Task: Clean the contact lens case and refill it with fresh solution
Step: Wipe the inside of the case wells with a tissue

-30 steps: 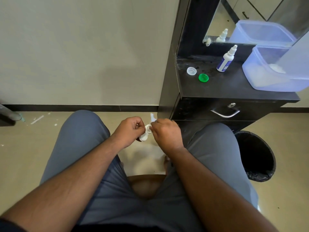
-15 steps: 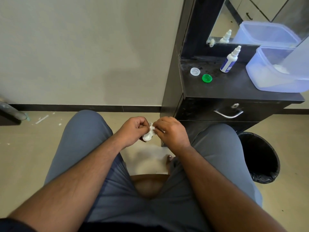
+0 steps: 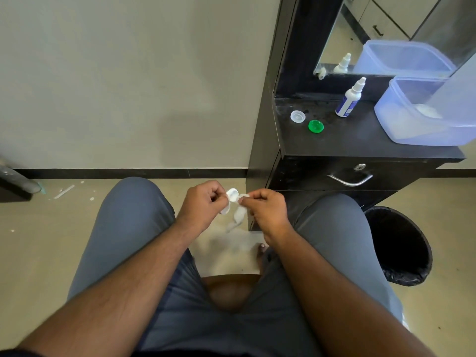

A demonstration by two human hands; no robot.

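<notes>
Head view: wiping the lens case (image 3: 231, 199) over the lap.
Right hand (image 3: 266, 211) fingers, pinching tissue (image 3: 239, 215), just withdrew toward 3 o'clock; left hand (image 3: 202, 206) grips the case, well exposed.

The only camera sits on the seated person's head, looking steeply down and forward, close over the knees (image 3: 136, 202), with the dresser (image 3: 360, 145) right.

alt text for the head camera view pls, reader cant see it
A seated person's left hand holds a white contact lens case while the right hand pinches a white tissue against it. On the dark dresser sit a clear cap, green cap and solution bottle.
</notes>
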